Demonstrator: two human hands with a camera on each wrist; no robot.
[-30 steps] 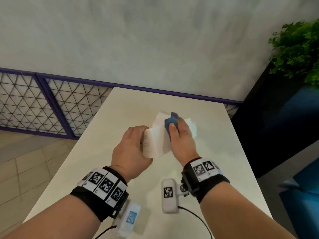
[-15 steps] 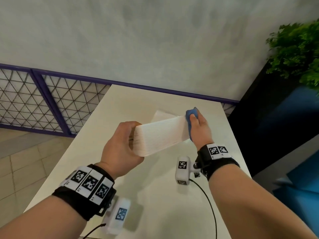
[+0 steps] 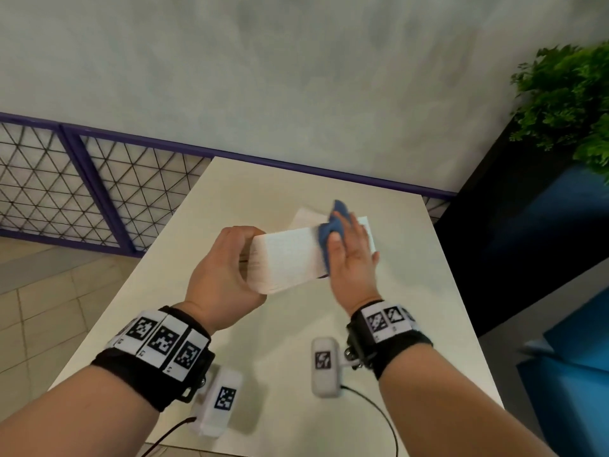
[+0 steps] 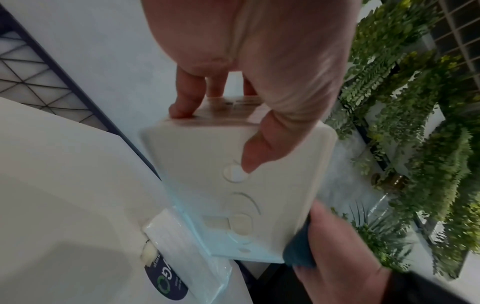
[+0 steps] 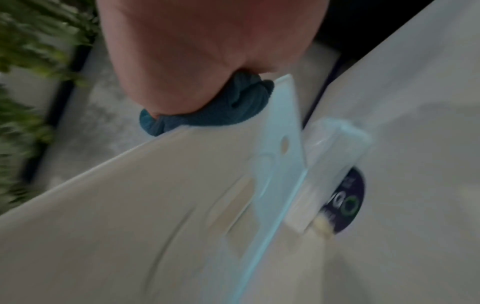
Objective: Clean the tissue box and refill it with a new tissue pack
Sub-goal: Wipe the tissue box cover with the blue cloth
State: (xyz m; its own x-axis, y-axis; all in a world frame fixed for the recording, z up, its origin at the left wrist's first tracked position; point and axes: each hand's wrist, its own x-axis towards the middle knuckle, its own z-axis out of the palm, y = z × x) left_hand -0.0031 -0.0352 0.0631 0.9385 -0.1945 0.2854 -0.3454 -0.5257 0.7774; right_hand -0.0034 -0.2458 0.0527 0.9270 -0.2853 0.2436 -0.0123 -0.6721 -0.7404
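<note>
My left hand grips the left end of the white tissue box and holds it above the table. In the left wrist view the thumb lies on the box's underside and the fingers curl over its end. My right hand holds a bunched blue cloth against the box's right part. The right wrist view shows the cloth squeezed under the palm at the box's edge. The wrapped tissue pack lies on the table beneath the box, partly hidden.
The pale table runs back to a grey wall. A purple-framed mesh railing stands at the left. A dark planter with green leaves and a blue seat flank the table's right side.
Half a second ago the cloth was at the box's far right end. My right hand has slid it back along the box toward me, and my left hand has kept its grip.
</note>
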